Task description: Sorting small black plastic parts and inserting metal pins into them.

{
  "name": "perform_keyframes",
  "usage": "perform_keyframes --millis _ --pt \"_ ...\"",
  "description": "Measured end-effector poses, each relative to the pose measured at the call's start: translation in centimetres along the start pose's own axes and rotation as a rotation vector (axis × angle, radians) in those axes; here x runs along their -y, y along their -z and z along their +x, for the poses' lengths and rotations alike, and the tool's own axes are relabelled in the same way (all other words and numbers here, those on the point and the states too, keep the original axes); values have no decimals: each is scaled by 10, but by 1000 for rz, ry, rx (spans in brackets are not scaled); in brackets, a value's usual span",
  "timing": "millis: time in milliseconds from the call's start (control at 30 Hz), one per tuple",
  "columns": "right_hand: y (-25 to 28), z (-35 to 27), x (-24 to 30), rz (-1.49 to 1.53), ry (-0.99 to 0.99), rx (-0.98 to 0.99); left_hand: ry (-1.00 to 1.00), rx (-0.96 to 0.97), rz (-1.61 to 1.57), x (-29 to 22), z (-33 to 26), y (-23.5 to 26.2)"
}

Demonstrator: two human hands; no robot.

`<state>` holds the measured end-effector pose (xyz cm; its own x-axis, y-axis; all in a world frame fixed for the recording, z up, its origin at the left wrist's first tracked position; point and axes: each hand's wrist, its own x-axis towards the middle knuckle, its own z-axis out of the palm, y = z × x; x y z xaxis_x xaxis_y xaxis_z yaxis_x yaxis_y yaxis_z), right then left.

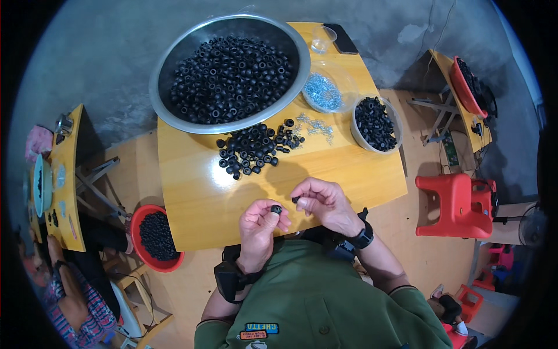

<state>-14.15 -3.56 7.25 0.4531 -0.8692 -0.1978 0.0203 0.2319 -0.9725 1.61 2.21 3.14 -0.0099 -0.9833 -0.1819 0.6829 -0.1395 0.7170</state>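
Note:
Above the near edge of the yellow table (197, 200), my left hand (254, 230) pinches a hollow black cap (276, 209) between thumb and fingers, its opening facing up. My right hand (329, 207), a little to the right, grips a small black plug-like piece (296, 199) at its fingertips. The two pieces are apart. Beyond my hands lies a loose pile of black caps (247, 152), with smaller black pieces (287, 139) at its right side. Tiny shiny clear or metal bits (315, 127) are scattered beside them.
A big metal bowl (156, 96) of black caps stands at the back. Right of it are a tub of shiny bits (323, 92), a tub of small black parts (375, 123), a plastic cup (323, 38) and a dark phone-like slab (341, 38). A red basin (136, 232) stands left; red stools (453, 206) right.

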Motion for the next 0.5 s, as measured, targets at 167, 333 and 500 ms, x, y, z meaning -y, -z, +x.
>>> perform_keyframes --millis 167,333,500 --pt "-6 -13 1 -59 24 -20 -5 5 87 0 -2 -6" --pt "-9 -17 7 -215 106 -61 -42 7 179 1 -3 -7" --pt "-12 -19 9 -292 190 -104 -62 16 284 2 -5 -7"
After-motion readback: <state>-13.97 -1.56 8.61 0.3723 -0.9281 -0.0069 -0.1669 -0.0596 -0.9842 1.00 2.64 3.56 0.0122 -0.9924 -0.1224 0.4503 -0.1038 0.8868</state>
